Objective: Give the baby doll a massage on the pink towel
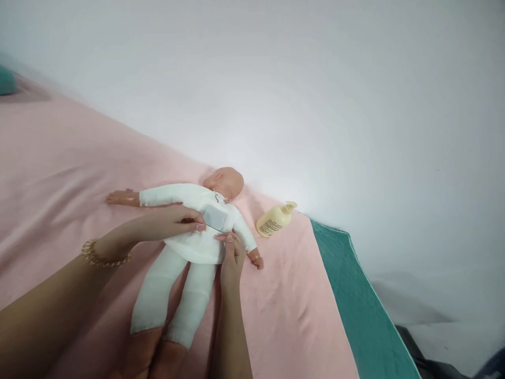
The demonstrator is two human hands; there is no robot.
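Note:
A doll in white clothes [189, 195] lies stretched out on a pink sheet [292, 295], its bald head [229, 181] at the far end near the wall. Over its torso is a small flat grey rectangle [215, 216], thin and somewhat see-through. My left hand [185, 218] pinches the near left corner of this rectangle. At its near right corner, the thumb and fingers of my right hand [232, 255] are closed on the edge. Whether the piece touches the white cloth beneath I cannot tell.
A pale yellow pump bottle [274, 220] leans on the sheet to the right of the doll. Green cloth [347, 273] shows along the right edge, and a green object [6, 81] sits at the far left. The white wall [276, 95] rises directly behind.

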